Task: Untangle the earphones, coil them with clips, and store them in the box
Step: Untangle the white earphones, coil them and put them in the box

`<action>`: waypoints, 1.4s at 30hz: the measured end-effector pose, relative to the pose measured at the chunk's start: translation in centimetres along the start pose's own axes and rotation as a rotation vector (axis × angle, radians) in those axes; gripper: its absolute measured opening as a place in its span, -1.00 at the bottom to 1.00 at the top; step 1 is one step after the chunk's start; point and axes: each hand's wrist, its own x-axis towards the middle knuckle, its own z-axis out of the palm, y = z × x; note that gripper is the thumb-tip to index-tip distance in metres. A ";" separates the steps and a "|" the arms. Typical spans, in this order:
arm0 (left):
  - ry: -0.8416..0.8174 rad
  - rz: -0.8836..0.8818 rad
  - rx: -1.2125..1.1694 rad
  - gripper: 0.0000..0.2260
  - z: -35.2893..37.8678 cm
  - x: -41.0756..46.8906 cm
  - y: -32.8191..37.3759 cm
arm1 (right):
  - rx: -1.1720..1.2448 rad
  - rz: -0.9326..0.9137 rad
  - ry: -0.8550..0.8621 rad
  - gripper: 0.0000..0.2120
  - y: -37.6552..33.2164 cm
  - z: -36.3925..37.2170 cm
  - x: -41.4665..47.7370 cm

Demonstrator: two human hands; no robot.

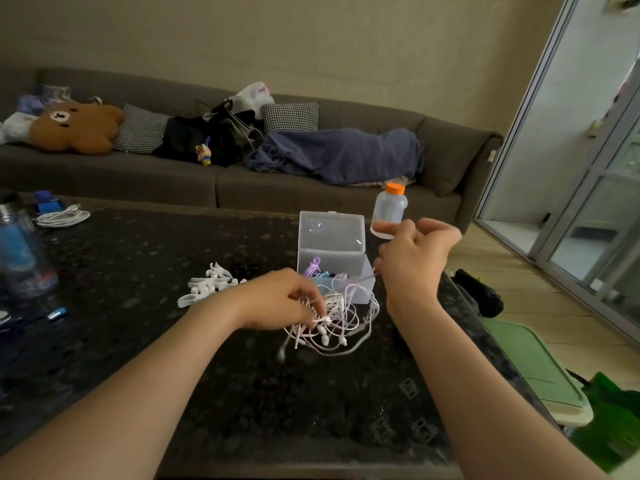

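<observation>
On the dark speckled table (242, 393), right in the middle, sits the tangled mess of white earphones (341, 327), touching the front of a clear plastic box (363, 292) whose lid stands open, with some purple and blue bits already inside. The left hand (280, 299) is down on the tangle, fingers curled and gripping a bunch of cords. The right hand (412, 261) is raised beside the box, fingers curled in, looks like it's pinching one thin strand pulled taut out of the pile. A heap of white clips (207, 284) lies just left of the left hand. Further out there's a small bottle with an orange cap (389, 211) behind the right hand, a coiled white cable (62, 216) at the far left, and a blurry blue bottle (20, 251) near the left edge. Behind the table runs a grey sofa (138, 178) with a brown bear plush (76, 128), checked cushions (291, 116) and a crumpled blue blanket (339, 154). Glass sliding doors (588, 202) on the right.
</observation>
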 end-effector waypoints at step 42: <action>0.233 -0.249 0.106 -0.82 -1.7 -1.4 -3.0 | 0.261 0.179 -0.247 -0.77 -0.9 2.1 -2.6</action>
